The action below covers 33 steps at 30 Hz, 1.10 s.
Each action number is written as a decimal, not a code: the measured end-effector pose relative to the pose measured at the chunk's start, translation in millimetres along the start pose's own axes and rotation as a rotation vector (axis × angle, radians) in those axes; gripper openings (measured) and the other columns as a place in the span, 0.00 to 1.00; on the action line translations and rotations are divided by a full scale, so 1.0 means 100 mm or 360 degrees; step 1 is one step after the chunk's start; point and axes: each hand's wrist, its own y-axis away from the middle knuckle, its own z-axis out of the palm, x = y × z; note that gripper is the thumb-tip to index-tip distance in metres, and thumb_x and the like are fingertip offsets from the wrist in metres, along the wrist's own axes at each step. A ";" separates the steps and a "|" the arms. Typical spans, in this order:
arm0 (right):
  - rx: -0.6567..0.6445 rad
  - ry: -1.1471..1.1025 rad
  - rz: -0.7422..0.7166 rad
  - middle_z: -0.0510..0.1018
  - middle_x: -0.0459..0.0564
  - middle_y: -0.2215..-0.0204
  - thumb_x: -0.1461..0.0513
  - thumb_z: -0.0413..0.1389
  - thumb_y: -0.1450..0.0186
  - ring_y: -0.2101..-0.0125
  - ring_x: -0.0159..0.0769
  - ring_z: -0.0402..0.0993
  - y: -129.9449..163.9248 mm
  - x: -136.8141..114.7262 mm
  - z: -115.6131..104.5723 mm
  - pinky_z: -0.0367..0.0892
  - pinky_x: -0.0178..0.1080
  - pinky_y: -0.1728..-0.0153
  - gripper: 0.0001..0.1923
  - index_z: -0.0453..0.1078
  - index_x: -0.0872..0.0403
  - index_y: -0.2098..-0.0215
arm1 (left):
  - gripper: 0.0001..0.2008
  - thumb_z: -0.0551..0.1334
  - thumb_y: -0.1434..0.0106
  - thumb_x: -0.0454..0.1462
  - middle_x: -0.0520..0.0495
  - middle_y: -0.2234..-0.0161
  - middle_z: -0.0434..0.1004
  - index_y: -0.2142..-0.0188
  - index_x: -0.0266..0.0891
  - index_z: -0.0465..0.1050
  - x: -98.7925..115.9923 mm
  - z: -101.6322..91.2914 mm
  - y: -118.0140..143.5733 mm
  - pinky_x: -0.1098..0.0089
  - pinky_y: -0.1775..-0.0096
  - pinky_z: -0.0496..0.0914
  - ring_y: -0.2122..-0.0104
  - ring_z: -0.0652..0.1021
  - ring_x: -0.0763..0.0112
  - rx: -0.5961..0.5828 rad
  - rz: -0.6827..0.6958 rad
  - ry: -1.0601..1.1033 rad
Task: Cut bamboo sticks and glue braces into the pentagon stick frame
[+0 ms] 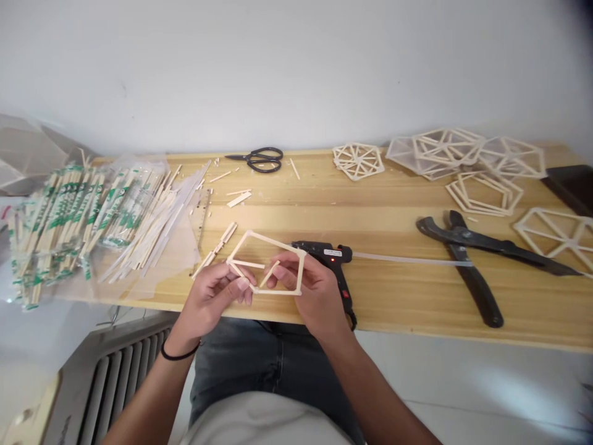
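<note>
Right above the near edge of the tabletop [296,204], in front of the person's lap, a five-sided wooden frame [277,242] is held up in the air. One stick [248,264] runs inward from its left corner, and a loose-looking short stick [270,274] slants inside it near the lower side. The left hand [210,296] is clamped on the frame's lower left side, thumb and fingers pinched together over the wood; a black band [180,356] circles that wrist. The right hand [319,293] pinches the short stick between thumb and fingers, with the frame's right side crossing in front of the hand.

Just behind the right hand lies a black glue gun [334,254], its red light lit, a long pale glue stick [403,257] trailing from its back toward big dark cutters [461,244]. Left of the frame are some cut pieces [217,248], then a ruler [202,219], a heap of bare sticks [148,232] and many wrapped chopsticks [60,216] in green-printed sleeves. Along the wall sit black scissors [251,157], a spoked frame [358,162] and a pile of finished-looking frames [447,148], while another spoked one [566,239] lies at the far right
</note>
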 end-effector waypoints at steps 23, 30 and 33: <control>-0.0064 -0.0007 0.0018 0.84 0.47 0.72 0.50 0.72 0.40 0.73 0.38 0.79 0.01 0.00 0.00 0.78 0.43 0.68 0.15 0.79 0.50 0.65 | 0.17 0.66 0.28 0.47 0.47 0.75 0.79 0.67 0.37 0.79 -0.01 0.01 -0.02 0.70 0.70 0.70 0.76 0.77 0.70 -0.0039 0.0000 -0.0049; -0.0061 -0.0028 0.0029 0.84 0.47 0.72 0.53 0.74 0.43 0.73 0.37 0.78 0.02 -0.01 0.01 0.77 0.41 0.69 0.13 0.82 0.50 0.66 | 0.15 0.66 0.28 0.45 0.48 0.75 0.79 0.67 0.36 0.78 -0.01 -0.01 -0.02 0.71 0.70 0.69 0.76 0.76 0.71 -0.0054 0.0022 -0.0005; -0.0071 -0.0036 0.0034 0.83 0.47 0.73 0.54 0.74 0.43 0.74 0.36 0.77 0.02 -0.01 0.00 0.76 0.41 0.70 0.11 0.83 0.49 0.66 | 0.16 0.66 0.29 0.46 0.48 0.76 0.79 0.68 0.36 0.78 -0.01 0.00 -0.03 0.70 0.70 0.68 0.76 0.76 0.71 -0.0054 0.0018 0.0005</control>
